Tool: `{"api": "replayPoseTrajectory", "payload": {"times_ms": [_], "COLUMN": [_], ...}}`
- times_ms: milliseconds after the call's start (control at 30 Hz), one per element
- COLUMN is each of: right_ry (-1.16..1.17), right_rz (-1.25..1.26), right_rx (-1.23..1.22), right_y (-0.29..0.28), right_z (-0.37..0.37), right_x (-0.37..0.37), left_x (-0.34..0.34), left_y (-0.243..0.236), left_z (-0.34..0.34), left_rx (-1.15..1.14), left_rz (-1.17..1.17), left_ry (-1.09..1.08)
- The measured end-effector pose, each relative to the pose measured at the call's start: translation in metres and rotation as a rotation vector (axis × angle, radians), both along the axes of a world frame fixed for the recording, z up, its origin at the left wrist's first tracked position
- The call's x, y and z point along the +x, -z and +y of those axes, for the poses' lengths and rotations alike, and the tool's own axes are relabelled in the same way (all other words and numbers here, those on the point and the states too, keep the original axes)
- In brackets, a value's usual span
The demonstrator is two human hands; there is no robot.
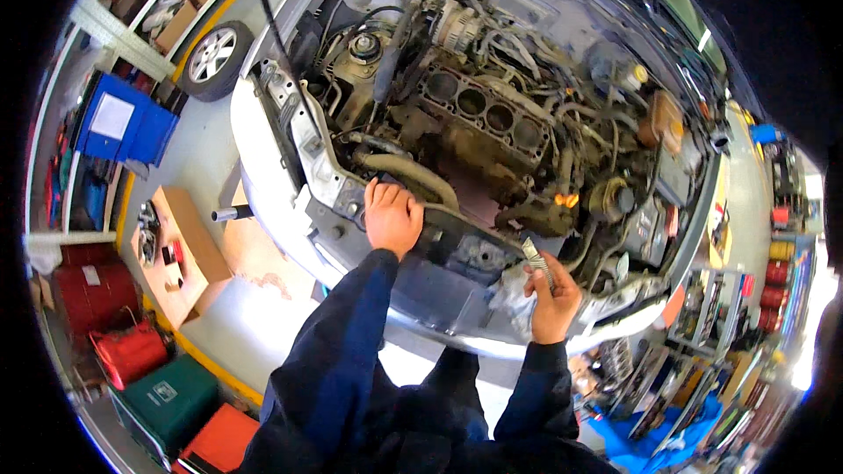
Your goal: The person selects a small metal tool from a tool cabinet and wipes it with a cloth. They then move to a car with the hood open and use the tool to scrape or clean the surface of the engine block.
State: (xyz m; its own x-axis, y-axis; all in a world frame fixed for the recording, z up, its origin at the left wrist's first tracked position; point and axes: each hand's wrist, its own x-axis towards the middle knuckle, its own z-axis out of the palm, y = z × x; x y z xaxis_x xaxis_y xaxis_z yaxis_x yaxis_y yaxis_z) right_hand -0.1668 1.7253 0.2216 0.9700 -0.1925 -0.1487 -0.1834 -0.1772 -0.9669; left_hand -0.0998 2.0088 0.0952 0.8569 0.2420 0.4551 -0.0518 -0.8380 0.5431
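Observation:
Before me is an open engine bay, its engine block point(479, 127) bare on top with a row of round cylinder bores showing. My left hand point(392, 215) rests on the car's front crossmember point(351, 202), palm down, its fingers lying over the edge beside a thick hose point(413, 174). My right hand point(553, 298) is closed around a small pale, ridged stick-like piece point(534, 256) with a dark tip. That piece points up toward the front of the block, above the right part of the crossmember. Its lower end is hidden in my fingers.
The white front bumper point(272, 197) curves between my body and the engine. On the left floor lie an open cardboard box point(189, 241) and a wheel point(215, 60). Red and green cases point(165, 399) line the lower left. Racks with parts point(702, 312) stand at right.

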Motion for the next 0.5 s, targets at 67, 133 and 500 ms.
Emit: {"api": "replayPoseTrajectory", "payload": {"times_ms": [67,133,500], "right_ry": [0.071,0.097,0.283], "right_rz": [0.048,0.035,0.058], "right_rx": [0.036,0.030,0.150], "right_y": [-0.007,-0.006,-0.018], "right_z": [0.018,0.019,-0.001], "right_x": [-0.051,-0.095,-0.132], "left_x": [-0.003,-0.005,0.040], "left_y": [0.002,-0.002,-0.029], "left_z": [0.009,0.013,0.127], "left_rx": [0.016,0.002,0.147], "left_rz": [0.005,0.044,0.257], "left_ry": [0.011,0.063,0.421]}}
